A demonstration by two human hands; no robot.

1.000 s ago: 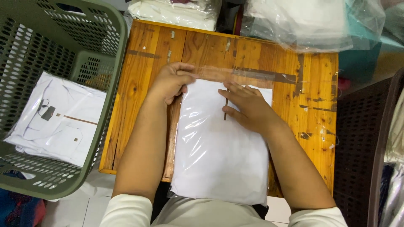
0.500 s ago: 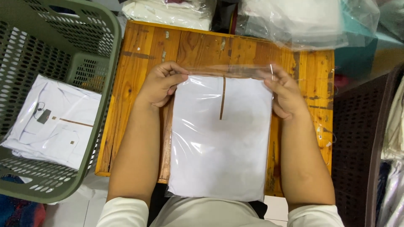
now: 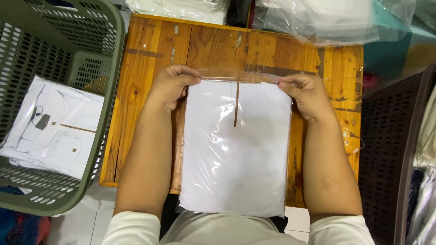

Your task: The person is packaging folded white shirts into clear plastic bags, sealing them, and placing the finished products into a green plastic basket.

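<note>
- Wooden table (image 3: pixel 150 59): I see it w/ a green laundry basket (image 3: pixel 97 136) just off its left edge, a bagged white shirt (image 3: pixel 54 131) inside.
- Bagged white garment (image 3: pixel 236 149): flat, centre of table, near end hanging over the front edge.
- Both forearms run straight up along the pkg's sides.
- Left hand (image 3: pixel 170 86): fingers curled, pinched on bag's top-left corner.
- Right hand (image 3: pixel 309 93): fingers together, pinching top-right corner; clear flap (image 3: pixel 236 75) stretched betw. them.

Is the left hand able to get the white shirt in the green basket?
Probably yes. The left hand pinches the clear bag on the table, and the green basket with the white shirt sits open right beside that arm, nothing between.
</note>
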